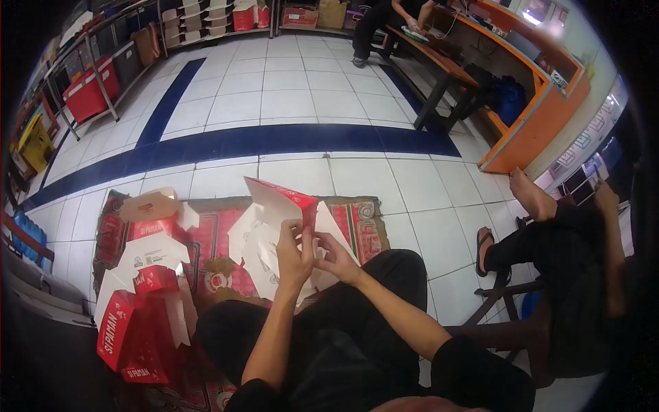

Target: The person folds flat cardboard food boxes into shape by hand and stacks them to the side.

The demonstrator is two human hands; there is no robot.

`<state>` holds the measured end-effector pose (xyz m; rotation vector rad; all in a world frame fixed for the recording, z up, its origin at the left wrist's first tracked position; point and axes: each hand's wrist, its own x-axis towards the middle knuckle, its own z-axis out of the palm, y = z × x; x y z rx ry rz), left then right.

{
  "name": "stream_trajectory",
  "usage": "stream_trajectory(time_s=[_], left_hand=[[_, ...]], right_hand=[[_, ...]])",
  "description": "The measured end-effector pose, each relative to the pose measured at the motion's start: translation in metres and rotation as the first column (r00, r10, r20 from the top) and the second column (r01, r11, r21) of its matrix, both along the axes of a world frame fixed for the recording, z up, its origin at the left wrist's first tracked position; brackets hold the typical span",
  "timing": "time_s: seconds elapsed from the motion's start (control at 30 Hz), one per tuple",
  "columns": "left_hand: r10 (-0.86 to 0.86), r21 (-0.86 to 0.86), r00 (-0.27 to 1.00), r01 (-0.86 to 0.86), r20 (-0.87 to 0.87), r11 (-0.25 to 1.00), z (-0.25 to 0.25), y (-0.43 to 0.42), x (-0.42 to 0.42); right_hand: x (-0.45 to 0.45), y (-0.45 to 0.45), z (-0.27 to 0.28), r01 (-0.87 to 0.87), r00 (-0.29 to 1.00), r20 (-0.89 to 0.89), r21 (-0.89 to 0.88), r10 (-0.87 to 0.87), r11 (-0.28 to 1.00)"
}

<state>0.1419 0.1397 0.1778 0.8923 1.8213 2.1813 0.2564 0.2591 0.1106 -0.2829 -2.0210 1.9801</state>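
Both hands are at a partly folded red-and-white cardboard box [285, 197] above my lap. Its red printed panel stands up, with the white inside facing left. My left hand [295, 255] grips the near corner, fingers bent around the card. Against the same corner, my right hand [336, 258] pinches the edge from the right. White cardboard flaps [252, 240] spread out below and around the hands; whether they all belong to this box I cannot tell. Several folded red boxes marked "SI PAMAN" [127, 329] lie piled to my left.
A worn red patterned mat [220, 275] lies under the boxes on the white tiled floor [419, 185]. At right, a person in dark clothes [576, 261] sits close by. Another person [405, 17] is at a wooden bench [439, 62]. Shelves with stacked cartons [199, 24] line the back.
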Motion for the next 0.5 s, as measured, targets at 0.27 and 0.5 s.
stream_trajectory(time_s=[0.27, 0.5], left_hand=[[-0.028, -0.176, 0.813, -0.091, -0.582, 0.980, -0.022, 0.005, 0.005], [-0.065, -0.282, 0.807, -0.128, -0.587, 0.951, -0.023, 0.013, 0.013]], right_hand=[[-0.006, 0.020, -0.018, 0.373, 0.924, 0.138, -0.111, -0.357, 0.921], [-0.002, 0.010, -0.018, 0.470, 0.881, -0.096, 0.304, -0.464, 0.829]])
